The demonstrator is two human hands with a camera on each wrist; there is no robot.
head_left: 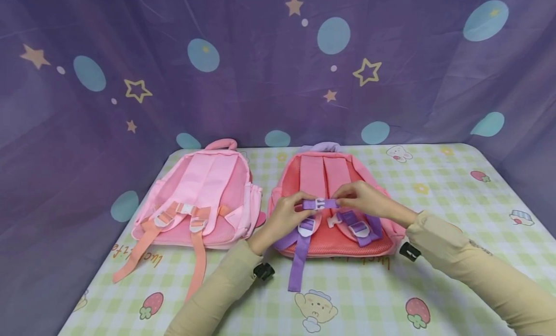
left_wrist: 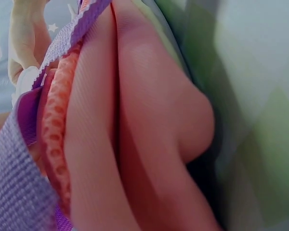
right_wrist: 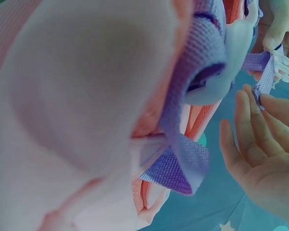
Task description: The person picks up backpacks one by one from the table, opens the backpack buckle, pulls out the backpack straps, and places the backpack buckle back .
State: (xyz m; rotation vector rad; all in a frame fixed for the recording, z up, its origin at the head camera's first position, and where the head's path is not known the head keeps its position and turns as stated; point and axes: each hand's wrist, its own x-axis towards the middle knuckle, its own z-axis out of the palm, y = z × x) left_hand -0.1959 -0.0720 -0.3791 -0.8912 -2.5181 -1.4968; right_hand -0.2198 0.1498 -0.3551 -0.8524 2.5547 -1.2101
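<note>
A red-and-pink backpack (head_left: pixel 339 239) lies with its shoulder straps facing up. Above its back panel, a purple strap with a white buckle piece (head_left: pixel 320 203) is stretched between the two hands. My left hand (head_left: pixel 284 219) pinches the strap's left end, beside the buckle piece. On the other side my right hand (head_left: pixel 367 199) pinches the right end between thumb and fingers; in the right wrist view its fingers (right_wrist: pixel 243 120) are spread. Another white buckle piece (head_left: pixel 333 221) hangs at the right shoulder strap. In the left wrist view, purple webbing (left_wrist: pixel 19 173) crosses close to the camera.
To the left lies a pink backpack (head_left: pixel 213 181) with orange straps (head_left: pixel 197 259) and a white buckle (head_left: pixel 187 209). Both stand on a checked tablecloth (head_left: pixel 369 307). A purple curtain (head_left: pixel 269 94) rises behind the table. A loose purple strap end (head_left: pixel 297 273) hangs toward the front.
</note>
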